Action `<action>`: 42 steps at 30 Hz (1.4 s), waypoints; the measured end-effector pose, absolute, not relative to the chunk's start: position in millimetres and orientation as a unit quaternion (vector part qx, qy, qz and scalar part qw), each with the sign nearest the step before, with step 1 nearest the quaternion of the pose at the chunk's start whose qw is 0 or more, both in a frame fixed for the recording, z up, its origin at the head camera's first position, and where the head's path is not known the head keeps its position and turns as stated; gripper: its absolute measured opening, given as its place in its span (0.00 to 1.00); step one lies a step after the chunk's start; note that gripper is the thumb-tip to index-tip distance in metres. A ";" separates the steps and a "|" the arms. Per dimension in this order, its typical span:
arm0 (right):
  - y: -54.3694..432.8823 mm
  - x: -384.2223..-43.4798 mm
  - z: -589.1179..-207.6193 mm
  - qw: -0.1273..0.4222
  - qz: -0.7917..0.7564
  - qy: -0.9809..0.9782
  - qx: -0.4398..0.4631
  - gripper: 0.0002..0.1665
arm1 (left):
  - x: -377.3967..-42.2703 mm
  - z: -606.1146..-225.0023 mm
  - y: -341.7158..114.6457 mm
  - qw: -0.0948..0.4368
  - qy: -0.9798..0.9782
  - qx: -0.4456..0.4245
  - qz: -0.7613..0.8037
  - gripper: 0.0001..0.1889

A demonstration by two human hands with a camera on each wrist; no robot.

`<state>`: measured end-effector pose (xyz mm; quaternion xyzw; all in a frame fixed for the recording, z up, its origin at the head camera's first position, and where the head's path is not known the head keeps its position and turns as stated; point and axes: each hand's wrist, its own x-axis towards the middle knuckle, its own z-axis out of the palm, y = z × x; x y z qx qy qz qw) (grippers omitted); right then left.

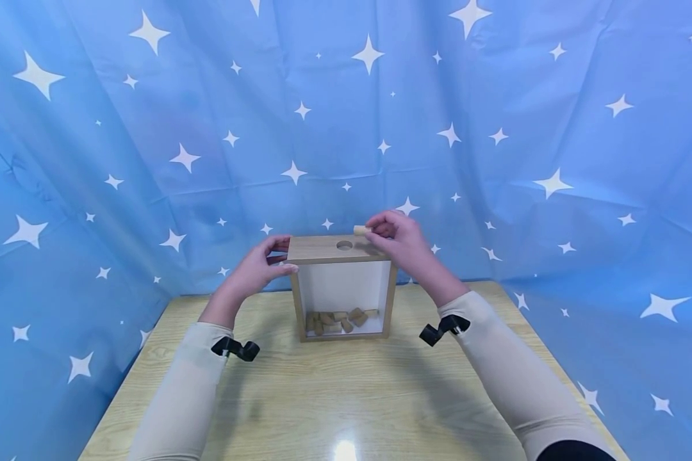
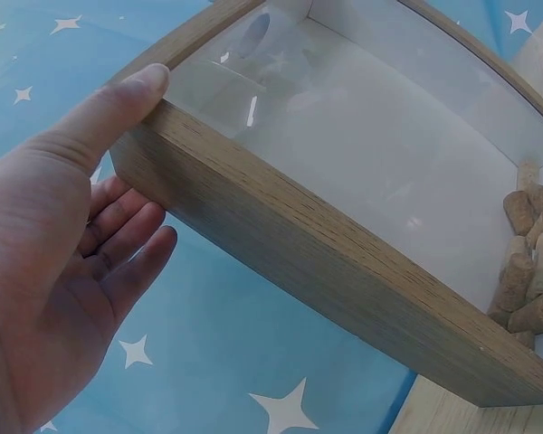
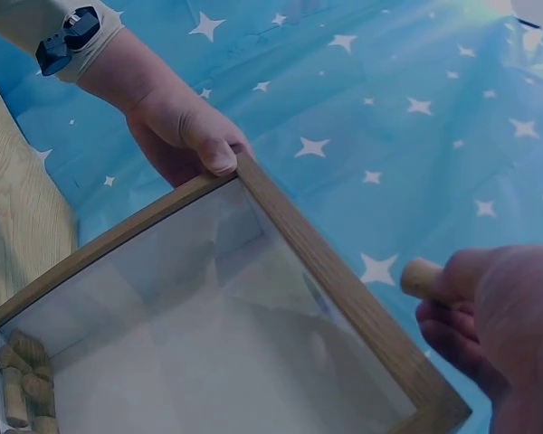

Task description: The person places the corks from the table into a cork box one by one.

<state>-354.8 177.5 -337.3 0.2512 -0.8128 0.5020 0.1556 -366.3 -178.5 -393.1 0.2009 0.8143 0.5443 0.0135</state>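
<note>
A shallow wooden box [image 1: 317, 253] with a clear front and white back stands upright on the table, a round hole [image 1: 344, 245] in its top. Several corks [image 1: 340, 320] lie along its bottom, also behind the pane in the left wrist view. My left hand [image 1: 257, 267] holds the box's upper left corner, thumb on the front of the frame [image 2: 271, 176] and the other fingers along the side and behind. Between thumb and fingertips, my right hand [image 1: 402, 240] pinches a single cork [image 3: 423, 278] lying sideways, just above the top panel and right of the hole.
Under the box is a light wood-grain table [image 1: 334, 390]. A blue curtain [image 1: 346, 121] with white stars hangs behind it and around the sides. Black wrist mounts [image 1: 235, 349] sit on both pale sleeves.
</note>
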 end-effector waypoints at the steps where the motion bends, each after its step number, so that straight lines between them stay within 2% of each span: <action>1: 176.6 -355.1 -336.9 0.150 0.499 -0.817 0.248 0.09 | -366.3 -393.3 -178.2 0.013 0.814 0.201 0.544 0.45; 4: 174.0 -356.2 -336.6 0.140 0.485 -0.828 0.244 0.08 | -366.0 -393.7 -177.2 0.013 0.814 0.201 0.545 0.44; 14: 167.5 -359.6 -336.6 0.178 0.418 -0.841 0.293 0.08 | -366.0 -395.0 -177.0 0.013 0.812 0.207 0.546 0.43; 29: 160.0 -364.7 -336.4 0.145 0.352 -0.855 0.352 0.08 | -365.3 -395.0 -176.7 0.011 0.812 0.208 0.545 0.43; 34: 160.8 -362.2 -336.7 0.156 0.355 -0.849 0.358 0.08 | -364.7 -395.3 -175.6 0.011 0.811 0.208 0.546 0.42; 42: 175.2 -352.9 -340.6 0.207 0.382 -0.822 0.367 0.03 | -366.3 -395.1 -172.6 0.013 0.806 0.208 0.554 0.43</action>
